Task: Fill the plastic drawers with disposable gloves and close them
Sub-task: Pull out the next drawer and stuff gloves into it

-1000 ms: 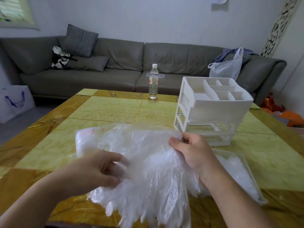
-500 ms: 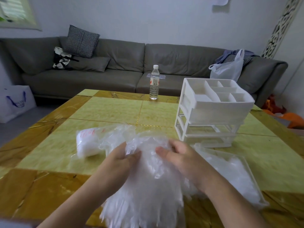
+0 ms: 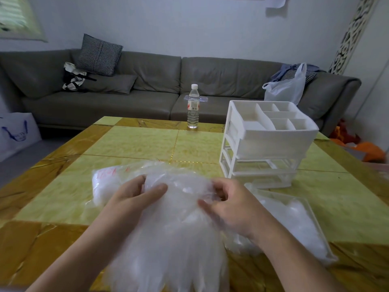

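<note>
Yellow-tiled table [image 3: 134,142] before a grey sofa [image 3: 147,85]: the white drawer unit [image 3: 267,142] stands toward its right edge, one pulled-out drawer [image 3: 311,211] (already holding gloves) at the near right corner. At the near edge, the left hand [image 3: 134,197] and right hand [image 3: 229,207], spread a second ago, have closed together, both clutching the bundle of disposable gloves [image 3: 168,232], apparently gathered for loading.

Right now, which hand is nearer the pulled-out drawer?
Right. The right hand is just beside the drawer; the left hand is farther off, across the glove bundle.
</note>
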The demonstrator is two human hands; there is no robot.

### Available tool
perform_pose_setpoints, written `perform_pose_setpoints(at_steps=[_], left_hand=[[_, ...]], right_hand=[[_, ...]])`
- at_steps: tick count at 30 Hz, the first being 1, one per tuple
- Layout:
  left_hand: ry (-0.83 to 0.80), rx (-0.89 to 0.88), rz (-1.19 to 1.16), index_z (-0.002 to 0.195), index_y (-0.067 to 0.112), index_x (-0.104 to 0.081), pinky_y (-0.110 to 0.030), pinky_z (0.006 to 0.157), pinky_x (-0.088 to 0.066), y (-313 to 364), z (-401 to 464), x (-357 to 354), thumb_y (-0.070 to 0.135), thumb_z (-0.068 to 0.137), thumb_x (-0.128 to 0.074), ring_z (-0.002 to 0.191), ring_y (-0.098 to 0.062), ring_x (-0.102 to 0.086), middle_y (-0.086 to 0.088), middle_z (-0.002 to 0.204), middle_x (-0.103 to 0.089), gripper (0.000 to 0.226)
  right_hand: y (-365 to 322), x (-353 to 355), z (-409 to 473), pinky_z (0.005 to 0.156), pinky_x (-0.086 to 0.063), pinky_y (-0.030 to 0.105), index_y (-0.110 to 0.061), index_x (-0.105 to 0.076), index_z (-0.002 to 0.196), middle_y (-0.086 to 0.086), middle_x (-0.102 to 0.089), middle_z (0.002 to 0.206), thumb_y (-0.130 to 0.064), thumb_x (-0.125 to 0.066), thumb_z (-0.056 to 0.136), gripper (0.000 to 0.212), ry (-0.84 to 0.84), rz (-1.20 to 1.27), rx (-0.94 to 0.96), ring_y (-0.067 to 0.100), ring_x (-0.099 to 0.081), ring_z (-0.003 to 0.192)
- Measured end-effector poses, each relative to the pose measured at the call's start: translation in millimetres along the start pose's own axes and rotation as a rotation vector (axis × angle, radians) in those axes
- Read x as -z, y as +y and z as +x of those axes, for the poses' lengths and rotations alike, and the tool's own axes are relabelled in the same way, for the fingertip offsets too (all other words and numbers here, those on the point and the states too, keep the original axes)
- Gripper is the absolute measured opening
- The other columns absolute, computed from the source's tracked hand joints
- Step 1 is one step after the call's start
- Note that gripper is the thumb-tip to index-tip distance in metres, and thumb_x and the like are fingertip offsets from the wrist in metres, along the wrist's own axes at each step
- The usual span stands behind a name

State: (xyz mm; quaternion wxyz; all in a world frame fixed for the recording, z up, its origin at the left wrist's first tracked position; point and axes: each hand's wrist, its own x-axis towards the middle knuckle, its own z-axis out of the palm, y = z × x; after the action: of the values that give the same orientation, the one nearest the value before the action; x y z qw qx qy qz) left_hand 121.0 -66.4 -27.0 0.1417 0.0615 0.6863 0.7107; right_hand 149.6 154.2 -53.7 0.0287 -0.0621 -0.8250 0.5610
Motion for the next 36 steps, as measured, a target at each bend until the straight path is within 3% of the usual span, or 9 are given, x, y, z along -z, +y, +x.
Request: perform_pose_setpoints(at_steps=[4, 7, 10, 13, 17, 22, 27, 32, 36], left_hand=[[0.031, 0.072, 0.040, 0.085, 0.005, -0.076, -0.031, 0.051, -0.058, 0, -4, -8, 0.019, 0.084, -0.078, 0.064, -0.026, -0.076, -0.013, 0.076, -0.078, 0.014], [0.143, -0.051, 0.066, 0.090, 0.011, -0.073, -0.030, 0.050, -0.056, 4, -5, -12, 0.015, 0.089, -0.076, 0.064, -0.024, -0.076, -0.008, 0.073, -0.078, 0.005], [0.229, -0.254, 0.074, 0.100, 0.020, -0.070, -0.039, 0.059, -0.063, 6, -7, -9, 0.016, 0.091, -0.075, 0.071, -0.024, -0.078, -0.006, 0.083, -0.079, 0.011], [0.253, -0.577, 0.361, 0.102, 0.028, -0.062, -0.031, 0.052, -0.056, -4, -9, -5, 0.018, 0.091, -0.078, 0.060, -0.014, -0.066, 0.004, 0.079, -0.071, 0.021], [0.119, -1.047, 0.983, 0.087, 0.024, -0.057, -0.034, 0.042, -0.045, -20, -13, -22, 0.017, 0.067, -0.065, 0.059, -0.020, -0.053, 0.009, 0.075, -0.054, 0.022], [0.053, -1.099, 1.256, 0.094, 0.009, -0.067, -0.031, 0.035, -0.038, -49, -4, -44, 0.016, 0.070, -0.052, 0.059, -0.024, -0.060, -0.001, 0.077, -0.058, 0.029], [-0.152, -0.937, 1.209, 0.108, 0.017, -0.073, -0.029, 0.034, -0.042, -56, -9, -55, 0.033, 0.073, -0.056, 0.061, -0.015, -0.062, 0.008, 0.080, -0.058, 0.042], [-0.058, -0.848, 0.717, 0.100, 0.034, -0.060, -0.021, 0.060, -0.048, -31, -25, -44, 0.051, 0.083, -0.070, 0.072, -0.007, -0.060, 0.014, 0.085, -0.060, 0.026], [0.065, -0.989, 0.810, 0.135, 0.032, -0.049, -0.030, 0.096, -0.047, 17, -9, -35, 0.053, 0.071, -0.079, 0.126, -0.012, -0.051, 0.006, 0.136, -0.050, 0.074]], right_hand=[[-1, -1, 1, 0.088, -0.064, 0.051, -0.020, -0.077, 0.098, 0.003, -0.080, 0.096, -0.023, -0.080, 0.095, 0.005, 0.020, 0.082, -0.018, 0.026, -0.078, 0.091], [0, -6, -2, 0.080, -0.054, 0.017, -0.031, -0.066, 0.098, -0.011, -0.071, 0.095, -0.035, -0.083, 0.090, 0.020, 0.227, -0.196, 0.120, -0.001, -0.065, 0.088], [-8, -10, -10, 0.079, -0.044, 0.012, -0.027, -0.062, 0.094, -0.013, -0.058, 0.093, -0.037, -0.074, 0.091, 0.016, 0.572, -0.412, 0.488, 0.002, -0.057, 0.092], [-22, -9, -17, 0.070, -0.049, 0.037, -0.006, -0.071, 0.078, 0.007, -0.070, 0.077, -0.050, -0.062, 0.091, 0.047, 0.273, 0.060, 0.302, 0.019, -0.062, 0.071], [-28, -6, -20, 0.106, -0.048, 0.057, 0.001, -0.073, 0.123, 0.027, -0.071, 0.122, -0.070, -0.073, 0.081, 0.082, -0.296, 0.726, -0.139, 0.043, -0.069, 0.113], [-19, -6, -17, 0.077, -0.064, 0.049, -0.010, -0.071, 0.094, 0.006, -0.074, 0.085, -0.051, -0.087, 0.069, 0.051, 0.020, 0.235, -0.183, 0.025, -0.075, 0.079], [-26, -3, -25, 0.078, -0.052, 0.019, -0.024, -0.068, 0.105, -0.008, -0.074, 0.107, -0.035, -0.066, 0.102, 0.012, 0.185, -0.293, -0.103, 0.010, -0.072, 0.105], [-23, 23, -31, 0.081, -0.063, 0.046, -0.026, -0.075, 0.108, -0.002, -0.078, 0.094, -0.024, -0.061, 0.107, 0.014, 0.060, -0.294, 0.159, 0.014, -0.075, 0.085], [-24, 43, -46, 0.098, -0.061, 0.038, -0.032, -0.076, 0.130, -0.013, -0.078, 0.121, 0.006, -0.057, 0.101, 0.051, -0.096, -0.171, 0.290, 0.006, -0.073, 0.114]])
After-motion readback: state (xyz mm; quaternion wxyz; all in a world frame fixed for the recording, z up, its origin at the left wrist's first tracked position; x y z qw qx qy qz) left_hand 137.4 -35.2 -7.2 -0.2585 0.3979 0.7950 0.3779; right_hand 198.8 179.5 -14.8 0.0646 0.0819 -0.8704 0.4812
